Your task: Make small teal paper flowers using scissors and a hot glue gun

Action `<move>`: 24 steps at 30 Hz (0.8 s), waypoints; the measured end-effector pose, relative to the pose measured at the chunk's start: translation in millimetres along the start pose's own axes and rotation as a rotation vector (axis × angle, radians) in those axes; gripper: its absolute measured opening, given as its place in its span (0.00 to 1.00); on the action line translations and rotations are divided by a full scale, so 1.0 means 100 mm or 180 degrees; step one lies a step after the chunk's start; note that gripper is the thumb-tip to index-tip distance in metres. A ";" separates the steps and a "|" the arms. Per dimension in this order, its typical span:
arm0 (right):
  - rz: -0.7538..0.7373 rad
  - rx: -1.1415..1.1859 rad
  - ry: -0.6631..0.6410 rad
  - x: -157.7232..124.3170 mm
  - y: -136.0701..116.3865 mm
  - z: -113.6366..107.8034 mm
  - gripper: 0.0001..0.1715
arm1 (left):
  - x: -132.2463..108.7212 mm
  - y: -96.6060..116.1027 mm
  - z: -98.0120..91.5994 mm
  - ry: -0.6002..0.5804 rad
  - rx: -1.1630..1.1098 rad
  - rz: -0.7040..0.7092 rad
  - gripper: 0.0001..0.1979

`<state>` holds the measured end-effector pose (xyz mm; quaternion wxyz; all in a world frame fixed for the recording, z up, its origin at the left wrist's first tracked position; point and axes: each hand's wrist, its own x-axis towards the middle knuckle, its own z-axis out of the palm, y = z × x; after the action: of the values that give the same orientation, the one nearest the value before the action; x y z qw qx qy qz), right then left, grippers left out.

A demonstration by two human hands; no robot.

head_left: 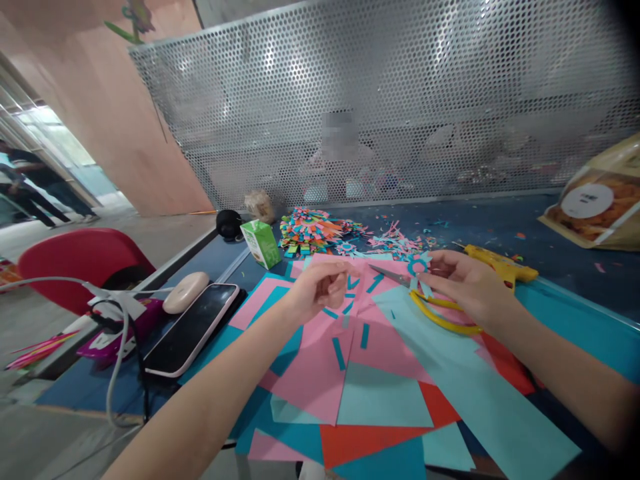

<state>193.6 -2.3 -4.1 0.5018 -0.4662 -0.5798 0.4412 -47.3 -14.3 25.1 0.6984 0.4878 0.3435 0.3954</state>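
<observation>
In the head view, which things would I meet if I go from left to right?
Red chair, pale oval object, green carton, left hand, blue paper flower, right hand, snack bag.

Your left hand (321, 287) and right hand (470, 283) are showing bare, slender fingers (338, 283), and behind each wrist (289, 308) your smooth, uncovered forearms (227, 380) are gradually widening.
</observation>
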 end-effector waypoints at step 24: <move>-0.0779 -0.1369 -0.1807 -0.13 0.01 0.29 0.10 | -0.06 0.11 0.00 -0.0110 0.1013 -0.0257 0.13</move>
<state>165.8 -16.0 -10.3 0.2608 -0.3473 -0.8266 0.3578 -52.3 -17.1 36.6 0.6334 0.5847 0.4091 0.2992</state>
